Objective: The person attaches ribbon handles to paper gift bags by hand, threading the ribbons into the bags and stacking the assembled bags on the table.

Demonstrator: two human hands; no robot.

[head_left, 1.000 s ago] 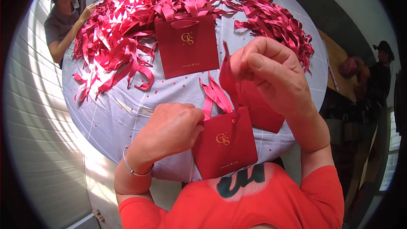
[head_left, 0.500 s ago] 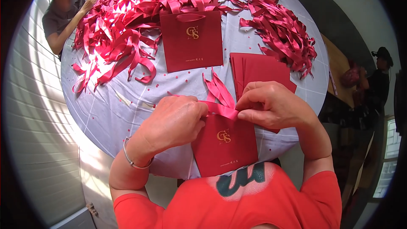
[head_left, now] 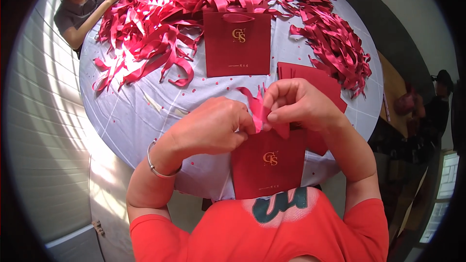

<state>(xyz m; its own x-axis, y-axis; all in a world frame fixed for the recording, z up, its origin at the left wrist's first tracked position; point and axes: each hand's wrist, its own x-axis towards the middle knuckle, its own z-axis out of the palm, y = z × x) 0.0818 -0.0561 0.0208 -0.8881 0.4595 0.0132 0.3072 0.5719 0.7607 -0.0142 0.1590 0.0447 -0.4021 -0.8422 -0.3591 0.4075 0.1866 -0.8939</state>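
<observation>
A dark red paper gift bag lies flat at the near table edge, against my shirt. Above its top edge, a pinkish-red ribbon is stretched between my two hands. My left hand is closed, its fingertips pinching the ribbon near the bag's top. On the other side, my right hand pinches the ribbon between thumb and forefinger. Where the ribbon meets the bag is partly hidden by my fingers. Just beyond my right hand rests a stack of red bags, partly covered by it.
Another red bag with a ribbon handle lies farther off. Heaps of red ribbons and more ribbons cover the far part of the round cloth-covered table. A co-worker sits at the far left; another person is at right.
The ribbon was spread crosswise over the bag's top; now it is drawn upright between my hands. My right hand has risen and turned. The whole view has shifted slightly.
</observation>
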